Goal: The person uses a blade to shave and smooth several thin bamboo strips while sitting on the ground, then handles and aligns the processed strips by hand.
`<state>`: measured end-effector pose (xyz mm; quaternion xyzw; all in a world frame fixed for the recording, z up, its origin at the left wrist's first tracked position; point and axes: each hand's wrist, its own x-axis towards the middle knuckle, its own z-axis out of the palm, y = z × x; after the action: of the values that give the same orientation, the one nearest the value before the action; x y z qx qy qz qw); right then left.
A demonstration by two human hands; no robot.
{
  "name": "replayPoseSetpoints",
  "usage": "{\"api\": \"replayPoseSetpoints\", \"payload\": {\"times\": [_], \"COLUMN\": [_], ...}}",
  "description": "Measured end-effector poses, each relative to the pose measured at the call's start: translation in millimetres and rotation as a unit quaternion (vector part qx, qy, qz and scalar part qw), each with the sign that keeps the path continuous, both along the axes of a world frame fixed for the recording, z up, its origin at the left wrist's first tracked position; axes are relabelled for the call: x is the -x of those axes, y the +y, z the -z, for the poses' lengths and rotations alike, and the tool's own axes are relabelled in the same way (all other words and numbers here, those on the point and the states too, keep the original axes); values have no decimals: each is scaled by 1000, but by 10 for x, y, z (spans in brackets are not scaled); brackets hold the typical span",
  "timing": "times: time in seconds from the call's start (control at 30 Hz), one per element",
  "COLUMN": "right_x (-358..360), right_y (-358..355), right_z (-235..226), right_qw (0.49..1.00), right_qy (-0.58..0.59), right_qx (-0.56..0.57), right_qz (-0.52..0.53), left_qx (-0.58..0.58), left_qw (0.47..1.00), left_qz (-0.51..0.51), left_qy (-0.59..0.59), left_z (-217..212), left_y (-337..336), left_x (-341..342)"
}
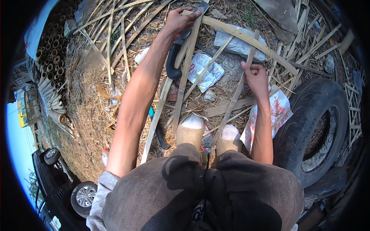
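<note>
We have the slanted bamboo strip (239, 35) across the upper centre, its end pinched in our left hand (179, 21); our right hand (257, 76) is closed on a second strip (234, 96) right of centre; a black-handled blade (173, 63) lies close to our left hand, a pale block (239, 48) beneath the slanted strip, a tyre (296, 129) at right

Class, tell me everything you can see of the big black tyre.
The tyre is dusty, black and rubber-looking, with a pale grey band inside. No wheel fills its centre; littered ground shows through. It lies at the picture's right, apparently on its side, beside a floral sheet; whether they touch is unclear.
</note>
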<state>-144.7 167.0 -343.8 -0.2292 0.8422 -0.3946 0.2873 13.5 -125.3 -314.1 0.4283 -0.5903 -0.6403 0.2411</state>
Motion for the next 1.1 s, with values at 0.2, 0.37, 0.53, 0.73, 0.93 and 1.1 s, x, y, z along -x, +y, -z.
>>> {"api": "replayPoseSetpoints", "payload": {"times": [0.2, 0.37, 0.53, 0.73, 0.93, 1.1], "right_x": [-75, -4, 171, 406, 755, 980], "right_y": [-6, 52, 28, 163, 172, 292], "right_z": [130, 50, -167, -197, -285, -371], "right_qw": [993, 997, 985, 967, 954, 969], "right_qy": [-110, -54, -137, -138, -153, -209], "right_qx": [-10, 54, 79, 170, 206, 62], "right_qz": [-30, 8, 69, 134, 153, 112], "left_qx": [71, 131, 17, -72, -143, -78], "left_qw": [996, 986, 998, 991, 979, 992], "left_qz": [13, 48, 63, 52, 16, 0], "left_qy": [-53, -86, 14, 104, 147, 97], "left_z": [-57, -203, -145, -200, -229, -317], "left_y": [58, 172, 99, 144, 304, 551], "left_x": [-92, -4, -8, 12, 168, 242]}}
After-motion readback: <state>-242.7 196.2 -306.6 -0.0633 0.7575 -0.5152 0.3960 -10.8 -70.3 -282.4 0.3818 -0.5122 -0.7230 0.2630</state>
